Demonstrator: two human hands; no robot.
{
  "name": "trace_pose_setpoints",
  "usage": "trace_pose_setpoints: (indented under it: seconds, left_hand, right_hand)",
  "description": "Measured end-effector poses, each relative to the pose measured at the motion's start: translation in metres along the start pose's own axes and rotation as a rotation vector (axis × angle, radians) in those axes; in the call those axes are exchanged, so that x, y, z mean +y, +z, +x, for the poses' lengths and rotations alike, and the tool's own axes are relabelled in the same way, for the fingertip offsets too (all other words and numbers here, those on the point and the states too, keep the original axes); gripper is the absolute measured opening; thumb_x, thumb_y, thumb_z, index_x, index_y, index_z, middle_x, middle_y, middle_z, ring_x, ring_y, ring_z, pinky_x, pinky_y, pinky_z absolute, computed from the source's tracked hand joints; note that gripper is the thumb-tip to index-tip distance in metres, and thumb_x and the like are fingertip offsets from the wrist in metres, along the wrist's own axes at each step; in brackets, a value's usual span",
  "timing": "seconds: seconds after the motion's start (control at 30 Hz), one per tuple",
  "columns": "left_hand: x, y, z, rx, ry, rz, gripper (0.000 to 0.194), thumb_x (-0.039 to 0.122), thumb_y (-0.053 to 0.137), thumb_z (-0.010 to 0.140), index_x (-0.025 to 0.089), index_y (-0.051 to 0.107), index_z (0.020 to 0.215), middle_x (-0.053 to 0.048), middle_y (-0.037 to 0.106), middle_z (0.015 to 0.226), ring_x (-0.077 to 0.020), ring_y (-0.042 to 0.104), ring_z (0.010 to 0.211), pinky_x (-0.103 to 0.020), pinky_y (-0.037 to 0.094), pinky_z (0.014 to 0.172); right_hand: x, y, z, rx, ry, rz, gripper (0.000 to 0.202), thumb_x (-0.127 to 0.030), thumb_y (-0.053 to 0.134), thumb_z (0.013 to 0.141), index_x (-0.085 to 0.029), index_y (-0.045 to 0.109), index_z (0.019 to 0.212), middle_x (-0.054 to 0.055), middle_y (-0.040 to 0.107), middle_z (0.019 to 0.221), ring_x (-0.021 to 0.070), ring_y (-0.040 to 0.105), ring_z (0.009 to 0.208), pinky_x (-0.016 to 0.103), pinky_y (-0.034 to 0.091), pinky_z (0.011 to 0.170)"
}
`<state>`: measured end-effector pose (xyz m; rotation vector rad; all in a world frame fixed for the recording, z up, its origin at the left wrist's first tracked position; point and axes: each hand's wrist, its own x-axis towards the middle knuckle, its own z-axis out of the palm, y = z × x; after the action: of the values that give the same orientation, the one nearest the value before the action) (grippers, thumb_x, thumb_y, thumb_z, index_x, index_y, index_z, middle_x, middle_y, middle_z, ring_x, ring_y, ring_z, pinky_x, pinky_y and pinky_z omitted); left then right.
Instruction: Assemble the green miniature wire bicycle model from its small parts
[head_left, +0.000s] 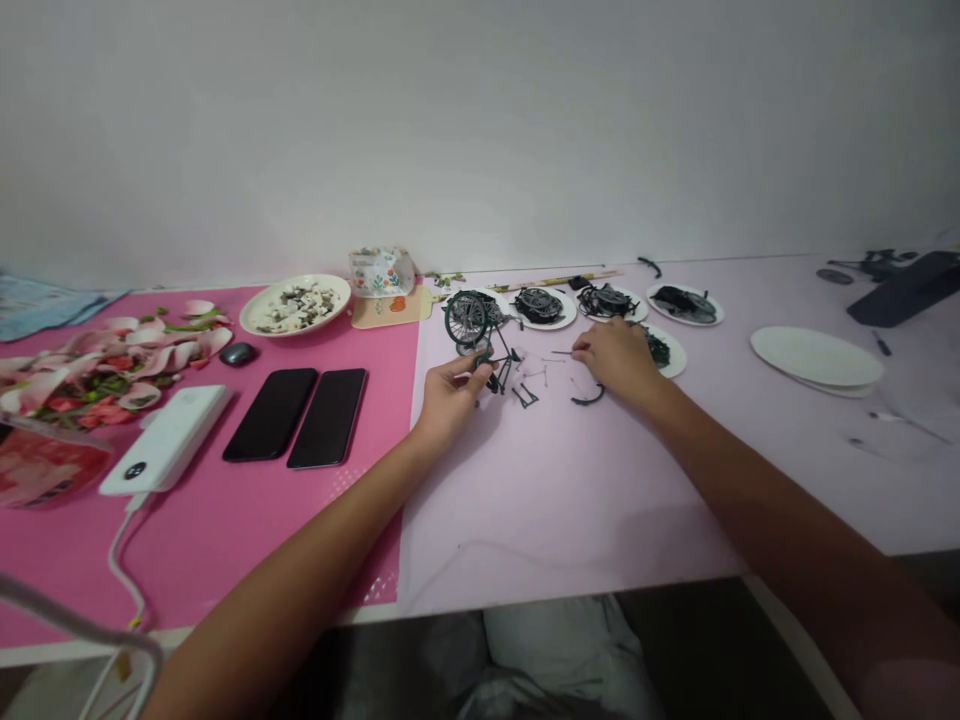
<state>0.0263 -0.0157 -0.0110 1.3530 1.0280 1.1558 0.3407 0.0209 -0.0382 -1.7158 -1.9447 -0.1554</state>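
My left hand (450,402) is closed on a dark miniature bicycle (507,362), pinching it low on the frame. One spoked wheel of it points up toward the wall. To the right, the fingers of my right hand (619,360) pinch a thin dark rod (561,352) just above the tabletop. Between and below the hands lie a small forked part (526,397), several thin sprue-like bits (536,375) and a curved black strip (589,398). Behind my right hand, a white plate (679,360) of dark green parts is partly hidden.
Along the wall stand several white plates (571,308) of black wheels and parts. Farther right are stacked white plates (817,357) and a dark box-like object (916,290). On the pink mat (285,530) lie two phones (328,418), a power bank (169,438), petals (120,365) and a bowl (337,310).
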Motion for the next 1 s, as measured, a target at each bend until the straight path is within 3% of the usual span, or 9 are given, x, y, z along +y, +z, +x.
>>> trace_pose_setpoints:
  seconds: [0.2, 0.37, 0.5, 0.67, 0.87, 1.0]
  left_hand:
    - [0.0, 0.0, 0.001, 0.015, -0.025, -0.013, 0.06, 0.056, 0.087, 0.079, 0.018, 0.083, 0.125, -0.013, 0.082, 0.119, -0.0214, 0.07, 0.085, -0.025, 0.045, 0.059]
    - [0.0, 0.0, 0.002, 0.03, -0.03, -0.016, 0.061, 0.057, 0.086, 0.079, 0.019, 0.083, 0.126, -0.014, 0.082, 0.12, -0.022, 0.07, 0.088, -0.026, 0.047, 0.06]
    - [-0.002, 0.0, 0.003, 0.033, -0.03, -0.023, 0.063, 0.057, 0.086, 0.079, 0.018, 0.082, 0.128, -0.015, 0.082, 0.12, -0.0234, 0.07, 0.09, -0.027, 0.048, 0.061]
    - [-0.002, 0.0, 0.003, 0.025, -0.021, -0.037, 0.059, 0.056, 0.087, 0.079, 0.019, 0.083, 0.126, -0.013, 0.082, 0.119, -0.0222, 0.069, 0.088, -0.029, 0.051, 0.064]
    - [-0.003, 0.0, 0.003, 0.023, -0.002, -0.017, 0.055, 0.053, 0.085, 0.081, 0.018, 0.084, 0.124, -0.012, 0.082, 0.116, -0.0172, 0.065, 0.076, -0.025, 0.048, 0.058]
    - [-0.003, 0.0, 0.002, 0.017, 0.038, 0.0, 0.049, 0.048, 0.083, 0.084, 0.017, 0.084, 0.122, -0.013, 0.081, 0.121, -0.0174, 0.067, 0.077, -0.025, 0.049, 0.058]
  right_hand:
    - [-0.004, 0.001, -0.002, 0.007, -0.027, -0.08, 0.047, -0.051, 0.055, 0.106, -0.022, 0.074, 0.074, 0.014, 0.072, 0.08, 0.0332, 0.056, 0.096, 0.055, 0.045, 0.091]
    - [-0.039, -0.012, -0.003, 0.173, -0.018, 0.07, 0.027, -0.041, 0.054, 0.106, -0.023, 0.073, 0.098, 0.012, 0.072, 0.09, 0.0315, 0.06, 0.091, 0.05, 0.05, 0.085]
    - [-0.075, -0.026, -0.01, 0.332, -0.22, 0.304, 0.018, -0.036, 0.058, 0.107, -0.026, 0.073, 0.105, 0.01, 0.074, 0.101, 0.0304, 0.065, 0.1, 0.051, 0.053, 0.092]
    - [-0.105, -0.033, -0.024, 0.337, -0.414, 0.447, 0.011, -0.034, 0.067, 0.105, -0.029, 0.077, 0.106, 0.007, 0.079, 0.099, 0.0281, 0.071, 0.096, 0.051, 0.057, 0.092]
    - [-0.116, -0.032, -0.03, 0.407, -0.568, 0.442, 0.011, -0.021, 0.07, 0.102, -0.027, 0.078, 0.109, 0.005, 0.081, 0.093, 0.0239, 0.075, 0.088, 0.043, 0.061, 0.081]
    - [-0.117, -0.032, -0.029, 0.448, -0.614, 0.446, 0.018, -0.018, 0.071, 0.101, -0.028, 0.078, 0.115, 0.004, 0.081, 0.093, 0.0232, 0.074, 0.088, 0.042, 0.061, 0.082]
